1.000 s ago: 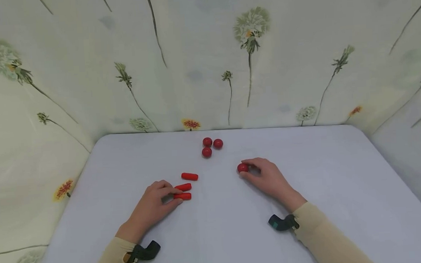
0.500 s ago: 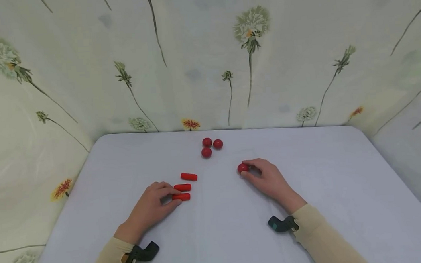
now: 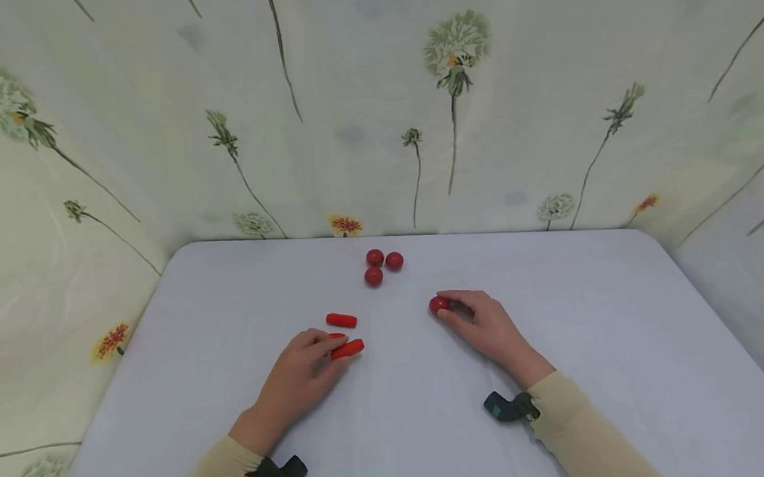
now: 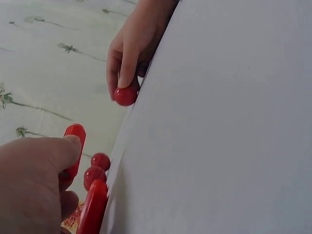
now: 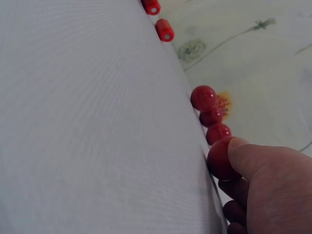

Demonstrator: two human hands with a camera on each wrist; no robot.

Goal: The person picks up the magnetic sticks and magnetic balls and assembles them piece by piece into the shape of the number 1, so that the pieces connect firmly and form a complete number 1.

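My left hand (image 3: 298,371) pinches a short red rod (image 3: 348,348) between thumb and fingers, its free end pointing right and tilted up in the left wrist view. Partly hidden behind those fingers lies a second red rod (image 3: 338,335), and a third red rod (image 3: 342,320) rests just beyond. Rod ends facing the right wrist camera show a pale round spot, as on one red rod (image 5: 165,32). Over on the right side, my right hand (image 3: 489,324) grips a glossy red ball (image 3: 438,305) with thumb and fingertips, close over the table.
Farther back, three more red balls (image 3: 374,276) sit in a tight cluster near the far edge of the white table (image 3: 556,293). Behind it hangs a pale curtain (image 3: 346,87) printed with dandelions. Each wrist carries a dark camera mount (image 3: 512,407).
The left hand has moved right and slightly forward, shifting its rod right and turning it so the free end angles away. The right hand and its ball have stayed almost still.
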